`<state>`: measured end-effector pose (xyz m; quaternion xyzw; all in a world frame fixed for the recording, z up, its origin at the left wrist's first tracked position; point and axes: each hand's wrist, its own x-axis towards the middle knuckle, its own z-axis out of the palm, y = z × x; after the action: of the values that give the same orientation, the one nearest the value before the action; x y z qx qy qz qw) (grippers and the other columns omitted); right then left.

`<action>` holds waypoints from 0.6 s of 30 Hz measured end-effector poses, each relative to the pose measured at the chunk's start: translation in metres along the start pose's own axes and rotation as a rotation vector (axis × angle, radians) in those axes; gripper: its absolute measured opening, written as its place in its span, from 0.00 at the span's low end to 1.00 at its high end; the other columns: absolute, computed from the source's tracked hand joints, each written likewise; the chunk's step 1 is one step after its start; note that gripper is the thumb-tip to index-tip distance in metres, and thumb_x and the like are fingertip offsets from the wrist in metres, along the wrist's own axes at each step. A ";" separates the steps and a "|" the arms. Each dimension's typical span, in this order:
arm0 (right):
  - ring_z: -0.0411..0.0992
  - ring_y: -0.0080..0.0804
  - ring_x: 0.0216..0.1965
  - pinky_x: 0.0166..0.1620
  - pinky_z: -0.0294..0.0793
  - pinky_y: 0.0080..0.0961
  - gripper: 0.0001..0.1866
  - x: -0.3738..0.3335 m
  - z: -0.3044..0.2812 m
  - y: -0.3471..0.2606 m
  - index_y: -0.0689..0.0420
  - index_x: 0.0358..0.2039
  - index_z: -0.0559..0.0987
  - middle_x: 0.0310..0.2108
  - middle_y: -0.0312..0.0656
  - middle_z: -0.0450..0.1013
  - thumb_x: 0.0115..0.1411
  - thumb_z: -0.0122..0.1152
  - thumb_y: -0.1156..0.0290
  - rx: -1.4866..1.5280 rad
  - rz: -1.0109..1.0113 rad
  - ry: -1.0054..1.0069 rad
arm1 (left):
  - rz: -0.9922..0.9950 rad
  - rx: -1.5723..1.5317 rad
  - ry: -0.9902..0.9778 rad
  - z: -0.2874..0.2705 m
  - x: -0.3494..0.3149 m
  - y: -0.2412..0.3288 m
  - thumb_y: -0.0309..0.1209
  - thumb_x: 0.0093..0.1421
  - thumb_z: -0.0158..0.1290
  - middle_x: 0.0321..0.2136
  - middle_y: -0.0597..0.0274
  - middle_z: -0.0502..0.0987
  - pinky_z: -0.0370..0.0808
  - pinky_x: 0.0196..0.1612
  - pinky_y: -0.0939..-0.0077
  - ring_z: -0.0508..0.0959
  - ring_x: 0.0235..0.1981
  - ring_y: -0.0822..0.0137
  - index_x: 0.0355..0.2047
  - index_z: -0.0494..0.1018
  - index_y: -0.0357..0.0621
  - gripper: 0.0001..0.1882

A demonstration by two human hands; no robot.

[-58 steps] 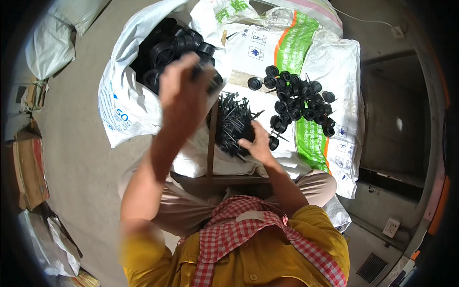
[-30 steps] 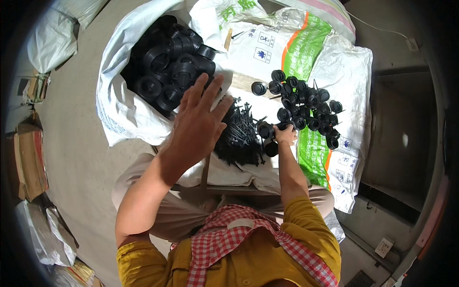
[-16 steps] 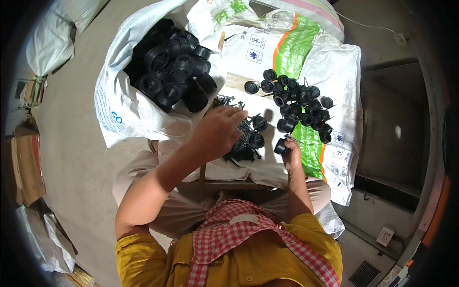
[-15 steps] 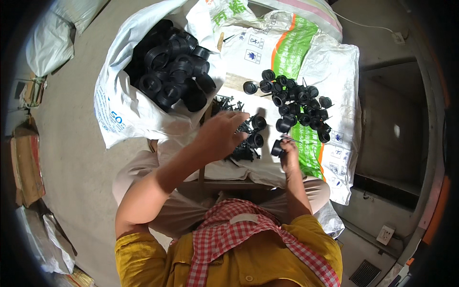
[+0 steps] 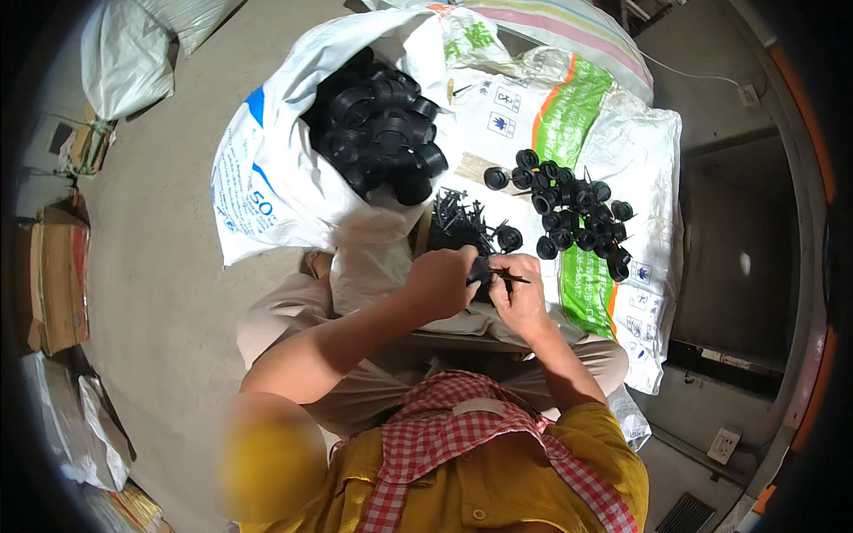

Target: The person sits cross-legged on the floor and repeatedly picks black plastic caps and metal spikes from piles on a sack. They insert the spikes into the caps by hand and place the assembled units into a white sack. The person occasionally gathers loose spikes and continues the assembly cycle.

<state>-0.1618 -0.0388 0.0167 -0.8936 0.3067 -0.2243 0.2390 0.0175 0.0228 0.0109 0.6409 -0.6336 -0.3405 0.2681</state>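
My two hands meet over the near part of the work surface. Closed fingers of my left hand (image 5: 444, 282) grip a black ring-shaped plastic cap (image 5: 481, 270). Beside it, my right hand (image 5: 521, 298) pinches a thin black pronged plastic piece (image 5: 510, 278) against the cap's side; whether the two are joined is hidden by the fingers. Just beyond lies a pile of thin black pronged pieces (image 5: 458, 215), with one loose black cap (image 5: 509, 238) at its right edge. Farther right, a cluster of black caps with thin stems (image 5: 582, 209) rests on a white and green sack.
An open white woven sack (image 5: 275, 191) full of black plastic rings (image 5: 382, 133) stands at the left. A flat white sack with a green stripe (image 5: 582, 98) covers the surface. Cardboard boxes (image 5: 60, 280) stand far left; a wall socket (image 5: 724, 444) is at right.
My left hand has come from above the pronged pieces toward my right hand, and both now work together at a cap. The view has shifted slightly.
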 end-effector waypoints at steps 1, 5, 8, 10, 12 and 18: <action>0.73 0.36 0.35 0.45 0.68 0.33 0.06 0.000 0.000 -0.002 0.59 0.33 0.76 0.31 0.42 0.76 0.53 0.57 0.76 -0.024 0.034 -0.045 | 0.131 0.120 0.068 -0.001 -0.003 -0.002 0.27 0.47 0.59 0.29 0.56 0.76 0.74 0.36 0.62 0.77 0.36 0.53 0.35 0.73 0.44 0.13; 0.71 0.28 0.26 0.33 0.69 0.25 0.06 0.005 -0.022 0.005 0.58 0.29 0.76 0.21 0.39 0.74 0.57 0.60 0.69 1.054 0.641 -0.697 | 0.585 0.081 -0.131 -0.029 -0.001 0.001 0.21 0.45 0.57 0.29 0.60 0.76 0.75 0.37 0.64 0.77 0.37 0.57 0.35 0.73 0.44 0.14; 0.69 0.37 0.23 0.39 0.64 0.32 0.12 -0.009 -0.020 0.009 0.59 0.21 0.74 0.18 0.42 0.73 0.54 0.61 0.64 1.888 0.346 -0.725 | 0.461 -0.839 -0.113 -0.039 0.000 0.002 0.24 0.50 0.58 0.34 0.59 0.79 0.75 0.43 0.74 0.80 0.38 0.62 0.37 0.73 0.40 0.13; 0.69 0.34 0.28 0.41 0.63 0.31 0.13 0.000 -0.007 0.001 0.56 0.27 0.75 0.21 0.39 0.73 0.56 0.62 0.59 1.952 0.266 -0.358 | 0.321 -1.265 -0.021 -0.033 0.012 -0.019 0.29 0.57 0.55 0.41 0.56 0.78 0.75 0.46 0.71 0.78 0.42 0.65 0.44 0.70 0.37 0.16; 0.69 0.33 0.38 0.43 0.65 0.32 0.12 0.008 0.014 0.014 0.54 0.33 0.75 0.36 0.41 0.75 0.57 0.64 0.60 1.993 0.256 -0.035 | 0.003 -1.357 -0.131 -0.030 0.009 -0.008 0.34 0.60 0.51 0.52 0.57 0.71 0.72 0.50 0.73 0.72 0.50 0.68 0.58 0.63 0.38 0.26; 0.70 0.30 0.46 0.53 0.68 0.29 0.05 0.042 0.055 -0.010 0.61 0.37 0.75 0.44 0.47 0.74 0.60 0.54 0.80 1.318 0.538 0.466 | -0.308 -1.419 -0.032 0.000 0.001 -0.017 0.27 0.55 0.55 0.51 0.64 0.68 0.68 0.54 0.74 0.68 0.52 0.72 0.56 0.67 0.42 0.26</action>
<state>-0.0973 -0.0435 -0.0095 -0.3889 0.3593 -0.4789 0.7002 0.0283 0.0226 -0.0021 0.3895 -0.1665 -0.7127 0.5591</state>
